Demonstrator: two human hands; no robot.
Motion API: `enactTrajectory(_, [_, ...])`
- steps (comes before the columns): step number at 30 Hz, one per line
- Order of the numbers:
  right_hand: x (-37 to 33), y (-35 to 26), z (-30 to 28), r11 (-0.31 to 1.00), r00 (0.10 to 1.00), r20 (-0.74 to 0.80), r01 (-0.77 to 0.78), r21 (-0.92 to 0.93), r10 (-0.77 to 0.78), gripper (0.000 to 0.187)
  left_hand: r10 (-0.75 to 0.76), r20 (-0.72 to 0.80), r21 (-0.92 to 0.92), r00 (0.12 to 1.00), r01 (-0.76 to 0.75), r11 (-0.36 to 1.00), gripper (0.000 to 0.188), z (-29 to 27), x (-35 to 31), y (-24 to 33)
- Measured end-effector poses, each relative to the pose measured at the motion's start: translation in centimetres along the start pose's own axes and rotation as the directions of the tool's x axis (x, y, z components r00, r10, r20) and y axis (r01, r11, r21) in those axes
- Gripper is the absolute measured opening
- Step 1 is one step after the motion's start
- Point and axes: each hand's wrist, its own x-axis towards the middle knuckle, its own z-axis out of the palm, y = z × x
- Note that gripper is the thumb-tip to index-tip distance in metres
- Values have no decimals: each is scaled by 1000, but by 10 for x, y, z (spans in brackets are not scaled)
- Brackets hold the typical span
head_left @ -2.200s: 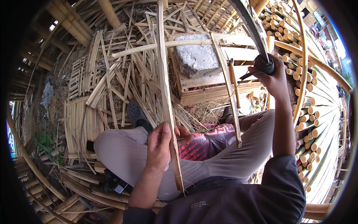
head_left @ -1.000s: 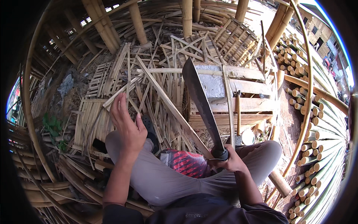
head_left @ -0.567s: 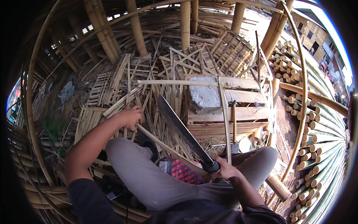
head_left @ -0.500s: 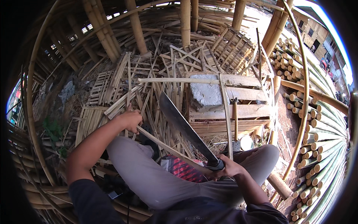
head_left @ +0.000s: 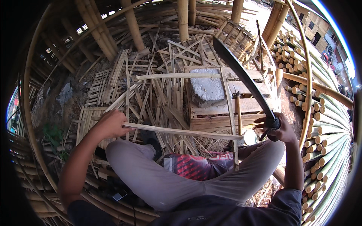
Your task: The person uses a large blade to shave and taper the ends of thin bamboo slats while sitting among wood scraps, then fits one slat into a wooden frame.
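My left hand (head_left: 113, 125) is closed around one end of a split bamboo strip (head_left: 181, 132), which reaches across above my lap to the right. In my right hand (head_left: 277, 130) is the dark handle of a machete (head_left: 245, 73); its long black blade slants up and to the left, apart from the strip. The strip's free end lies over an upright bamboo slat (head_left: 230, 113); whether they touch I cannot tell. A red and black patterned cloth (head_left: 192, 165) lies between my crossed legs.
Ahead stands a wooden crate (head_left: 211, 121) with a pale stone block (head_left: 207, 88) on top and a hammer (head_left: 238, 109) leaning at its front. Loose bamboo strips (head_left: 166, 101) cover the ground. Stacked bamboo poles (head_left: 328, 150) line the right, and bamboo posts (head_left: 183, 22) rise behind.
The machete has swung up and right, away from the strip. My right hand has left the strip's near end, which now lies more level. My left hand has shifted slightly left.
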Motion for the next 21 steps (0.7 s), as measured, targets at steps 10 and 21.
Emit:
enactTrajectory(10, [-19, -11, -58, 911, 772, -545, 104, -399, -327, 20, 117, 97, -992, 988, 86, 96, 40, 63, -74, 74])
enactTrajectory(21, [44, -11, 97, 678, 872, -151, 241, -694, -465, 36, -136, -440, -802, 888, -320, 504, 35, 131, 4, 175])
